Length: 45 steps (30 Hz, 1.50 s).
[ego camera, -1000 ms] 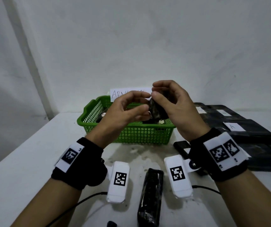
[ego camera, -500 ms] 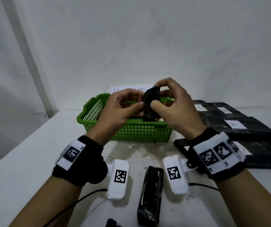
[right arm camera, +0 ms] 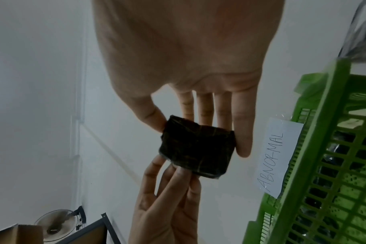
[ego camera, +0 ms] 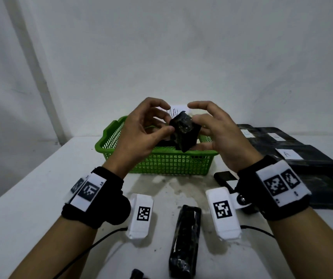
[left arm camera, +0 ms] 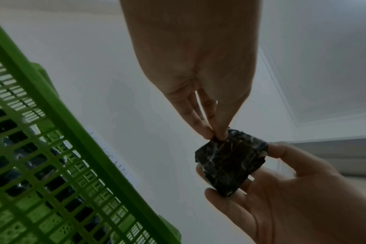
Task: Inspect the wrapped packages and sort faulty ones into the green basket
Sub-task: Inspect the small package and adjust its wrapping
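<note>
A small black wrapped package (ego camera: 183, 131) is held in the air above the green basket (ego camera: 161, 153). My left hand (ego camera: 166, 122) pinches one corner of the package (left arm camera: 230, 161) between thumb and fingertips (left arm camera: 218, 134). From the other side my right hand (ego camera: 201, 133) grips it with the thumb on one edge and the fingers on the far edge, as the right wrist view shows on the package (right arm camera: 196, 148). A white label (right arm camera: 276, 155) reading ABNORMAL is taped to the basket (right arm camera: 324, 132), which holds dark wrapped items.
A long black wrapped package (ego camera: 184, 240) lies on the white table near me, between two white marker blocks (ego camera: 141, 215) (ego camera: 223, 212) with cables. Flat black packages with white labels (ego camera: 294, 156) are stacked at the right. A wall stands close behind the basket.
The package has been turned between the two hands and now shows a broader face. The upper fingers of both hands have lifted off it and spread wider.
</note>
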{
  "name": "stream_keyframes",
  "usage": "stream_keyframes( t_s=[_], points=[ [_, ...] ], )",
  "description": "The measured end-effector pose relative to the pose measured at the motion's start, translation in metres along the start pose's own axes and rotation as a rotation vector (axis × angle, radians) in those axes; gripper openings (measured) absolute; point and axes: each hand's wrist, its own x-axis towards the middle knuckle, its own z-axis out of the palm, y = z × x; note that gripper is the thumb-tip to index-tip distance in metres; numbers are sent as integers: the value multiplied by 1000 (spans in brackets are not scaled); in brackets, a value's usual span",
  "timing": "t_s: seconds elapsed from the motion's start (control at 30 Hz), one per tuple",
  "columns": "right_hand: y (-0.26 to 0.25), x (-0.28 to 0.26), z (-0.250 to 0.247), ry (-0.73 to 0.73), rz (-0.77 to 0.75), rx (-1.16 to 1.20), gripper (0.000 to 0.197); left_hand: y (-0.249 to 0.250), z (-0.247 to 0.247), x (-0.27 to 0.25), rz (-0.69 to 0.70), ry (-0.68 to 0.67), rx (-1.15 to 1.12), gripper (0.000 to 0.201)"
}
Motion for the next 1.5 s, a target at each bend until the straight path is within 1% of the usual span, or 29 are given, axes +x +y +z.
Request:
stream_keyframes(
  t_s=[0.13,0.23,0.3,0.33,0.37,0.4,0.43,0.47,0.5,0.53,0.57,0.63,0.67,0.73,0.8,0.87,0.9,0.93,0.97,1.0,1.07,1.13,1.2,1.27,1.3,1.33,1.43,1.5],
  points=[
    [0,1,4,29,11,-86,16,3,1,-2,27,-42,46,43],
    [8,0,6,101,-85,-250,10,3,1,-2,40,-59,40,43],
    [13,0,10,146,-143,-370,12,2,1,-1,47,-77,61,42],
    [16,1,11,146,-151,-390,13,1,1,-2,37,-75,67,41],
    [18,3,14,123,-146,-354,12,-1,-4,-2,18,-60,67,39],
    [18,3,12,86,-122,-253,15,-4,-7,-1,-3,-40,54,37],
    [17,2,9,13,-82,-126,23,-7,-12,1,-27,-13,30,34],
    [16,3,7,-71,-64,-41,35,-10,-19,3,-47,17,0,32],
    [14,5,5,-131,-82,-41,46,-13,-26,6,-61,42,-25,30],
    [12,7,2,-153,-117,-98,52,-14,-31,10,-67,52,-36,28],
    [12,13,3,-141,-150,-183,50,-16,-37,14,-71,54,-30,26],
    [9,34,12,-67,-195,-345,36,-24,-50,24,-79,49,12,23],
    [7,46,17,-49,-191,-384,31,-29,-53,28,-90,50,18,21],
    [4,69,30,-97,-103,-388,28,-40,-52,32,-142,53,-27,16],
    [8,84,43,-166,-12,-446,22,-50,-45,31,-232,28,-75,16],
    [16,89,49,-182,11,-571,14,-62,-47,26,-309,56,-66,18],
    [18,86,48,-181,5,-623,9,-64,-53,23,-323,80,-44,18],
    [20,84,45,-207,0,-656,7,-66,-61,20,-324,91,-21,17],
    [21,80,42,-273,16,-671,6,-67,-70,17,-324,77,3,15],
    [21,75,40,-373,43,-691,8,-65,-79,14,-319,42,28,13],
    [26,65,47,-602,70,-804,21,-60,-92,5,-316,-38,99,10],
    [39,59,61,-764,-3,-999,41,-58,-99,-3,-333,-99,156,10],
    [53,55,79,-866,-78,-1145,57,-60,-102,-11,-367,-119,169,12],
    [65,54,91,-922,-119,-1179,63,-63,-104,-16,-387,-108,170,13],
    [68,54,94,-925,-136,-1179,61,-63,-104,-18,-388,-101,169,13],
    [71,55,95,-913,-154,-1174,54,-63,-105,-18,-388,-95,168,13],
    [68,56,93,-851,-249,-1152,21,-64,-108,-12,-382,-55,173,15],
    [63,54,91,-866,-253,-1135,9,-63,-108,-4,-380,-29,184,16]
  ],
)
